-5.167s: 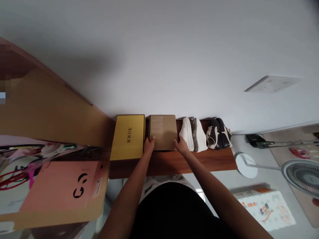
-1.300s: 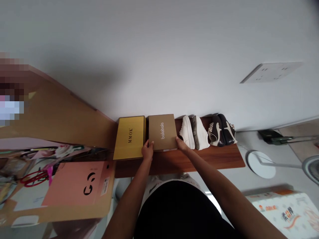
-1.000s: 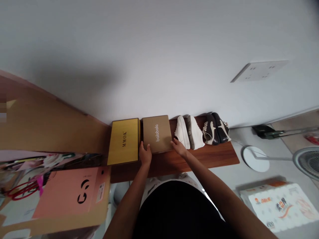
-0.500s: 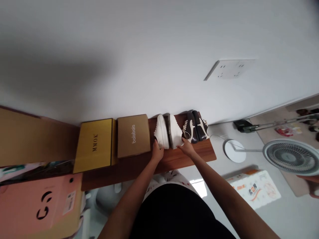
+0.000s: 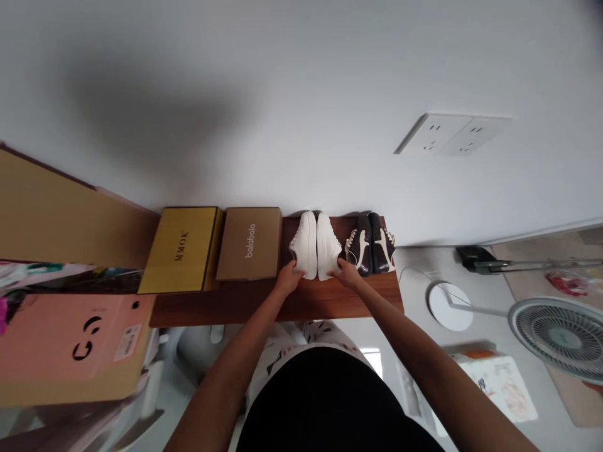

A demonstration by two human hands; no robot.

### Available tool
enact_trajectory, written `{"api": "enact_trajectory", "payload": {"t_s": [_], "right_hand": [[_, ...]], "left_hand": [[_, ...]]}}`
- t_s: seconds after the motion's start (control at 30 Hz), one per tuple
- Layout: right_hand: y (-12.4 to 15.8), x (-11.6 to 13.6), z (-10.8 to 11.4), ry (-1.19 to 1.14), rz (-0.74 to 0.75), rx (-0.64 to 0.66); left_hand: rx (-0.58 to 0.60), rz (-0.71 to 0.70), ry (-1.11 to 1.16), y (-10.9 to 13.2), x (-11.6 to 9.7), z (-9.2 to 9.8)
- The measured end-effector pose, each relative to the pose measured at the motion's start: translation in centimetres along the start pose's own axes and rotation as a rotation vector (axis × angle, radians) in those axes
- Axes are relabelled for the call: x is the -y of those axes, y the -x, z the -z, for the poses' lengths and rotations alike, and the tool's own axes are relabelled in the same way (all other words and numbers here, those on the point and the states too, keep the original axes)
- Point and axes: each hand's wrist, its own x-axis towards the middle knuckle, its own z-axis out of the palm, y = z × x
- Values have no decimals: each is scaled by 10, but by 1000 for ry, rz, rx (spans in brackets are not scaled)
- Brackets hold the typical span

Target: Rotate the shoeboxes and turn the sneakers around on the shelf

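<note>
Nearby, shut gold box (image 5: pixel 181 251), brown box (image 5: pixel 249 243), hands (image 5: pixel 288 278) (image 5: pixel 347 274) on white sneakers (image 5: pixel 305 245)

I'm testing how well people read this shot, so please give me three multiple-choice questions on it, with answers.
1. What stands next to the white sneakers on the picture's left, on the wooden shelf?
A) a fan
B) the balabala cardboard box
C) a pink carton

2. What colour is the MMOK box?
A) blue
B) pink
C) golden yellow

3. What are the hands doing?
A) the left hand and right hand both touch the white sneakers
B) both hold the MMOK box
C) both hang away from the shelf

Answers:
1 B, the box sits directly beside them.
2 C, its top shows golden yellow.
3 A, each hand's fingers meet a sneaker.
</note>
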Motion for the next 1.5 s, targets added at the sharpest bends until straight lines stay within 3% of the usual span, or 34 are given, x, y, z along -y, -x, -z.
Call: {"api": "enact_trajectory", "payload": {"t_s": [0.2, 0.4, 0.6, 0.8, 1.0, 1.07, 1.23, 1.37, 1.5], "right_hand": [[-1, 16, 18, 150, 238, 85], [8, 40, 11, 441, 298, 168], [9, 57, -5, 543, 260, 209], [0, 66, -13, 562, 215, 208], [-5, 69, -17, 565, 211, 211], [-8, 70, -18, 556, 198, 216], [-13, 71, -23, 542, 163, 228], [-9, 71, -28, 502, 168, 186], [7, 44, -18, 318, 313, -18]], "left_hand": [[1, -123, -182, 12, -15, 2], [42, -124, -495, 18, -25, -6], [-100, -138, -288, 11, -17, -20], [-131, -101, -170, 0, -10, -24], [-87, -29, -124, 0, -14, -24], [-69, -27, -169, 0, -18, -24], [51, -55, -565, 1, -32, -24], [79, -104, -753, 6, -38, -21], [-53, -236, -709, 18, -41, -28]]}}
